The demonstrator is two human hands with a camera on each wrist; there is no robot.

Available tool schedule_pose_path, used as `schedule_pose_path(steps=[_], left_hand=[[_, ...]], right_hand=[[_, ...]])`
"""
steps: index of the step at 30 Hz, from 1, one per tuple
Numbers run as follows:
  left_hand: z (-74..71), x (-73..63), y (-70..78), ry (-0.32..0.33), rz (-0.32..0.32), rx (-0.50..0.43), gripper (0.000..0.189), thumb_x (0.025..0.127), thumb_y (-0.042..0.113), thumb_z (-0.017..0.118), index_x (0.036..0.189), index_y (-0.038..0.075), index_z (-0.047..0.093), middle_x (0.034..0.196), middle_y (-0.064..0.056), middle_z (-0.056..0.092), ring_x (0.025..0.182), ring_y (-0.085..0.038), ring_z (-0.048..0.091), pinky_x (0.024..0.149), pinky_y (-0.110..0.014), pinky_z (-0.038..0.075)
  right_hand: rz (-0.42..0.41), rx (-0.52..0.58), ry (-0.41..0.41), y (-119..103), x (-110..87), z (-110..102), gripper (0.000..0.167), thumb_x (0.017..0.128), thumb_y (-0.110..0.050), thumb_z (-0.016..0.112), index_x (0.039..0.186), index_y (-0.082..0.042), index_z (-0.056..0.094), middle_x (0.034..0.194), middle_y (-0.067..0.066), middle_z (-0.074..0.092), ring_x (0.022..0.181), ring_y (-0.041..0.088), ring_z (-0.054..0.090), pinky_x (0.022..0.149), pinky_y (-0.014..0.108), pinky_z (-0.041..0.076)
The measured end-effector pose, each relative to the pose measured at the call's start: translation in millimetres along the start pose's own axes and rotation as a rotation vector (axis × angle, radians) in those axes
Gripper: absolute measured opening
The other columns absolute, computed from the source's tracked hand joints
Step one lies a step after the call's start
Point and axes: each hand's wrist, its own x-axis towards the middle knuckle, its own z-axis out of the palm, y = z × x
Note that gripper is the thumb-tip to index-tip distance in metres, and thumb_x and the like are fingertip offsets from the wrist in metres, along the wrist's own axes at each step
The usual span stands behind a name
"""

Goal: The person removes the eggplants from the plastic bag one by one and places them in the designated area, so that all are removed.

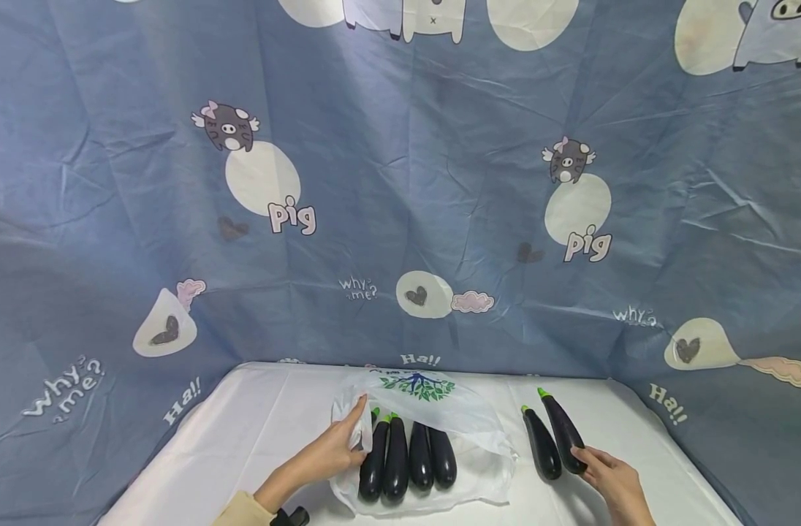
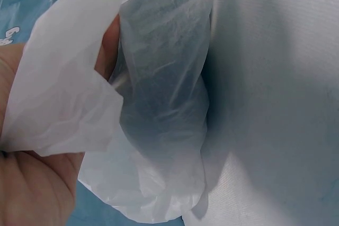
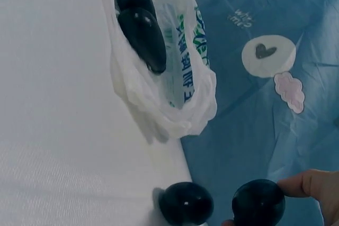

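My left hand [image 1: 328, 451] grips the left edge of a white plastic bag [image 1: 476, 420] printed with a green and blue tree. Inside its mouth several dark eggplants [image 1: 396, 464] lie side by side, green stems pointing away from me. In the left wrist view, bag film [image 2: 63, 104] drapes over the palm and hides most of the fingers. To the right of the bag, my right hand [image 1: 616, 482] pinches the blunt near end of an eggplant [image 1: 563, 431] between thumb and fingers. Another eggplant [image 1: 541, 444] lies on the table just left of it.
A white cloth [image 1: 243, 431] covers the table. Behind and at both sides hangs a blue curtain [image 1: 407, 183] with pig prints. A small black object [image 1: 298, 516] shows near my left wrist at the bottom edge.
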Motion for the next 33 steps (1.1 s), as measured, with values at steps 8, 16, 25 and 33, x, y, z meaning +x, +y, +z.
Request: schedule_pose_path(steps=[8,16,25,33], left_hand=[[-0.7,0.2,0.5,-0.007,-0.004,-0.005,0.1,0.077,0.006,0.069,0.154,-0.001,0.005,0.156,-0.027,0.02,0.122,-0.027,0.045,0.09,-0.039,0.043],[-0.7,-0.4,1.5,0.008,0.004,-0.007,0.1,0.077,0.004,0.069,0.154,-0.003,0.006,0.156,-0.028,0.019,0.134,-0.032,0.036,0.104,-0.053,0.036],[-0.3,-1.3,1.6,0.005,-0.001,0.001,0.1,0.077,0.005,0.069,0.154,-0.001,0.005,0.156,-0.027,0.02,0.13,-0.028,0.041,0.101,-0.05,0.038],[-0.1,-2.2,1.7,0.005,0.013,-0.046,0.1,0.078,0.004,0.068,0.155,0.0,0.004,0.157,-0.027,0.018,0.141,-0.037,0.028,0.108,-0.057,0.029]], right_hand=[[0.016,-0.09,0.035,6,7.0,-5,0.101,0.071,-0.054,0.077,0.133,0.018,0.043,0.14,0.039,0.037,0.08,0.018,0.066,0.087,0.045,0.052],[0.026,-0.217,0.12,18,15.8,-4,0.099,0.067,-0.059,0.078,0.127,0.016,0.051,0.132,0.038,0.046,0.088,0.037,0.066,0.092,0.057,0.045],[0.022,-0.309,0.19,22,16.0,0,0.086,0.073,-0.056,0.075,0.122,0.012,0.057,0.119,0.034,0.058,0.079,0.031,0.066,0.093,0.062,0.04],[-0.034,-0.438,0.228,28,17.7,4,0.078,0.076,-0.051,0.074,0.116,0.014,0.06,0.096,0.027,0.069,0.072,0.029,0.068,0.082,0.056,0.048]])
